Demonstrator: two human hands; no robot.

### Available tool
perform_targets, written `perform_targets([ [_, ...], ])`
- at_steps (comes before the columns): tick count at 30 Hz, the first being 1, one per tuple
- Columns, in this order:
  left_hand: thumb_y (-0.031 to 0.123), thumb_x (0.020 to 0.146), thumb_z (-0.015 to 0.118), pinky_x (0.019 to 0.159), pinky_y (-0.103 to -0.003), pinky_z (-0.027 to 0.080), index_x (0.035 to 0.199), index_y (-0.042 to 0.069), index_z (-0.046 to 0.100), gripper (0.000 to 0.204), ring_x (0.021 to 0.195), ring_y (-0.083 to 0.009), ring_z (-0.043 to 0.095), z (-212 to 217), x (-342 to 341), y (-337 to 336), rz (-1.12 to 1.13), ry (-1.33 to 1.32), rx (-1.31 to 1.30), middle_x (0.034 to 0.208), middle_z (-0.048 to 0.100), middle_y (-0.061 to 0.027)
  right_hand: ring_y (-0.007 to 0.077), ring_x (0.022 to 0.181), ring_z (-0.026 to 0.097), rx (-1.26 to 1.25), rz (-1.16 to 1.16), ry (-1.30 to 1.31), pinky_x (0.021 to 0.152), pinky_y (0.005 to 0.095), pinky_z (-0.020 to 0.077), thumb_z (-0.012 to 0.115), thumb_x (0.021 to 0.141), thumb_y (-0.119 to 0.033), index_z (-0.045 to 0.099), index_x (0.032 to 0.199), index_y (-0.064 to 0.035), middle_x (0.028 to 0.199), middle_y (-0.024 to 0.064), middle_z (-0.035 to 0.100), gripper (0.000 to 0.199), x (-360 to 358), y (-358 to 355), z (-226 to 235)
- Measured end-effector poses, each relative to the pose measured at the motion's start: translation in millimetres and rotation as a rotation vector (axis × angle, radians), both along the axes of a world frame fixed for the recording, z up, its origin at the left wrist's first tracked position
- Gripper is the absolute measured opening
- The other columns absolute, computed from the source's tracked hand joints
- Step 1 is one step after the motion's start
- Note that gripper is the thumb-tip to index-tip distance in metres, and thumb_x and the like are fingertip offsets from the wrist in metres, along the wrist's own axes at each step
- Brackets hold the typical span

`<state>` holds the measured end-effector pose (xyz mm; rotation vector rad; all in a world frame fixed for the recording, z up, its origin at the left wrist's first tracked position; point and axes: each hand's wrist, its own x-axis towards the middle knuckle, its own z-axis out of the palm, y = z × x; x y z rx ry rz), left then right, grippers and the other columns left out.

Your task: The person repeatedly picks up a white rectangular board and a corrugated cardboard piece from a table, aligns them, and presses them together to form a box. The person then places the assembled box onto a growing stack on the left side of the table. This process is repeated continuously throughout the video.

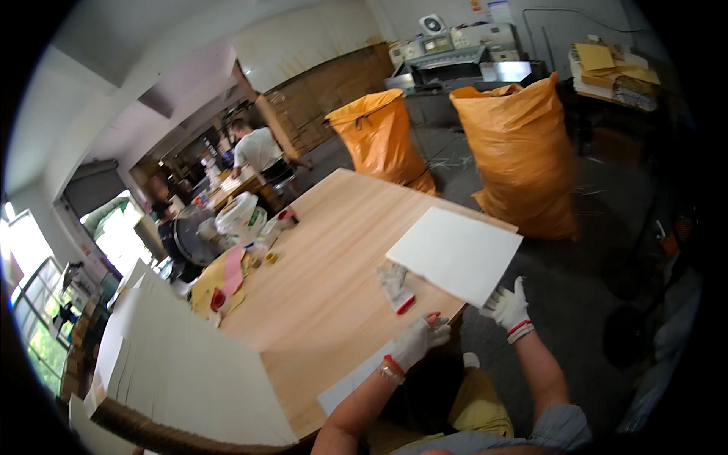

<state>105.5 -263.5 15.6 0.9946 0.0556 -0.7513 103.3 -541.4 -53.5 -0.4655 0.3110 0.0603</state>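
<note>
A stack or thick sheet of white board (455, 254) lies at the right end of the wooden table, its near corner at the table's edge. Beside that corner is my right hand (509, 309) in a white glove with a red cuff, thumb raised and fingers spread; whether the fingertips touch the board I cannot tell. My left hand (419, 341), gloved alike, hovers by the near table edge with loosely bent fingers and nothing visible in it. Between it and the board rests a spare white glove (396, 288) with a red cuff. Under my left forearm is a white sheet (355, 381).
The wooden table (318, 258) carries large white sheets (182, 364) at its left. Yellow and pink paper (227, 274), a white plastic bag (241, 218) and small containers lie along the far-left edge. Two orange sacks (519, 152) stand beyond; a person (259, 150) works farther back.
</note>
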Motion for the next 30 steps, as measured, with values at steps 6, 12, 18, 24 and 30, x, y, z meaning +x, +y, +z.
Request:
perform_targets([
  [6,0.027,0.097,0.046,0.083,-0.046,0.054,0.116,-0.001,0.041,0.035,0.102,-0.0325,0.059,-8,84,-111,0.362,0.396,-0.404,0.113,0.051,-0.0228,0.0389,0.122,0.047,-0.017,0.076,-0.029,0.101,0.0552,0.0363,0.032,0.089,-0.071,0.038,0.136,0.0008,0.136,0.0200,0.045,0.086,24,-27,38],
  [12,0.017,0.087,0.050,0.053,-0.034,0.052,0.096,0.003,0.052,0.017,0.075,-0.0238,0.058,-4,144,-121,0.439,0.100,-0.066,0.092,0.053,-0.0119,0.0332,0.109,0.054,-0.068,0.058,0.034,0.093,0.0495,0.0435,0.029,0.092,-0.066,0.046,0.130,-0.0075,0.124,0.0138,0.054,0.072,79,-72,1],
  [18,0.010,0.093,0.046,0.078,-0.041,0.058,0.101,-0.001,0.051,0.015,0.089,-0.0298,0.065,43,172,-2,0.404,-0.011,-0.076,0.099,0.060,-0.0148,0.0240,0.075,0.062,-0.195,0.079,-0.121,0.068,0.0363,0.0526,0.046,0.092,-0.057,0.059,0.110,-0.0071,0.093,0.0094,0.066,0.054,125,-46,56],
  [24,0.009,0.087,0.051,0.091,-0.036,0.051,0.122,-0.002,0.047,0.037,0.105,-0.0244,0.060,83,65,148,0.354,-0.196,0.025,0.119,0.057,-0.0130,0.0146,0.077,0.062,-1.317,0.691,-0.600,0.068,0.0278,0.0483,0.060,0.089,-0.042,0.064,0.100,0.0046,0.087,0.0078,0.067,0.048,99,47,168],
  [30,0.009,0.086,0.051,0.085,-0.037,0.055,0.126,-0.002,0.043,0.042,0.102,-0.0253,0.062,45,-47,269,0.552,-0.208,0.106,0.116,0.058,-0.0143,0.0112,0.082,0.059,-1.177,0.865,-0.438,0.071,0.0250,0.0461,0.067,0.085,-0.035,0.068,0.100,0.0034,0.088,0.0046,0.068,0.041,82,188,132],
])
